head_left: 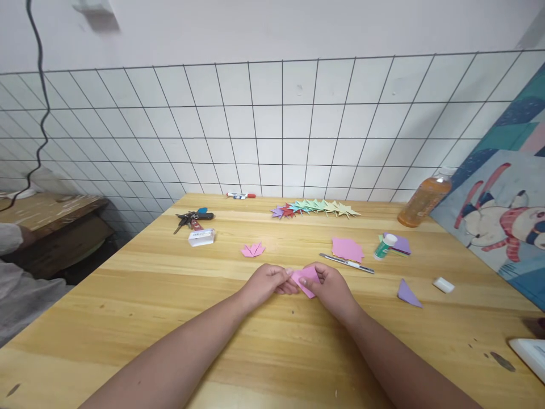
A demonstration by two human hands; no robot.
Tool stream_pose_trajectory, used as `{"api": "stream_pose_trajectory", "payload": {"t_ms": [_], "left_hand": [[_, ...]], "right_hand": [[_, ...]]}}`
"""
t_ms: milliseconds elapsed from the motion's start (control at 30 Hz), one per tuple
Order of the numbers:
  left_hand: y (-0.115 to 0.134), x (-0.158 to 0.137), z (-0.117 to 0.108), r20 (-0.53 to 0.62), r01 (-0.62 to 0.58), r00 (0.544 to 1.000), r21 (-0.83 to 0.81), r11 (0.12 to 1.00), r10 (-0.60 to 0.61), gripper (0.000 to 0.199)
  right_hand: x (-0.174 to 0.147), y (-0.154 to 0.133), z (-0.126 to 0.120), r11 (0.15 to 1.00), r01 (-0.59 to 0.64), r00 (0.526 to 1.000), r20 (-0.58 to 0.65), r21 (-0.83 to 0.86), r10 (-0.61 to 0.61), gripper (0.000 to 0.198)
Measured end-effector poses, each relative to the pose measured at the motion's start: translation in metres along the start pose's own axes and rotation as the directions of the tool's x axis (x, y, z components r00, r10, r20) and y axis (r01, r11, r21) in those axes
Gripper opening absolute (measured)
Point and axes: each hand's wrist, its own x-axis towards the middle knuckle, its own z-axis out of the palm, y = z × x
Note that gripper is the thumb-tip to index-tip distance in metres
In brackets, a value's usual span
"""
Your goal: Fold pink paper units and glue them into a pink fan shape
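Over the worktop's (255, 358) middle, the left hand (269, 280) and right hand (336, 289) pinched pink paper (313, 276). One corner pointed near; fingers hid which way was longer. Wood stretched left to the slanted edge. Farther, a folded pink shape (252, 250) lay left and a thin tool (347, 263) right. Pointy paper stars (319, 207) sat near the far edge.
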Motion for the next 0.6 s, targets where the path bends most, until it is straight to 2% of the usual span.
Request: {"api": "stream_pose_trajectory", "payload": {"t_ms": [133,233,367,600], "left_hand": [[-0.0017,0.0008,0.0003,0.050,-0.038,0.998,-0.010,0.999,0.039,0.035],[-0.0042,0.0013,0.0001,0.040,-0.037,0.998,0.001,0.999,0.037,0.033],[-0.0038,0.0013,-0.0005,0.026,-0.014,1.000,0.007,1.000,0.014,0.032],[-0.0004,0.0008,-0.0007,0.020,0.009,1.000,-0.043,0.999,-0.008,0.029]], "right_hand": [[-0.0007,0.0008,-0.0025,1.000,-0.006,1.000,0.008,0.008,0.006,0.021],[-0.0016,0.0004,-0.0018,1.000,0.012,1.000,0.022,0.021,-0.012,0.021],[-0.0015,0.0004,0.0000,0.997,0.004,1.000,0.013,0.081,-0.005,0.031],[-0.0017,-0.0009,-0.0005,1.000,0.004,1.000,0.028,0.015,-0.004,0.026]]}}
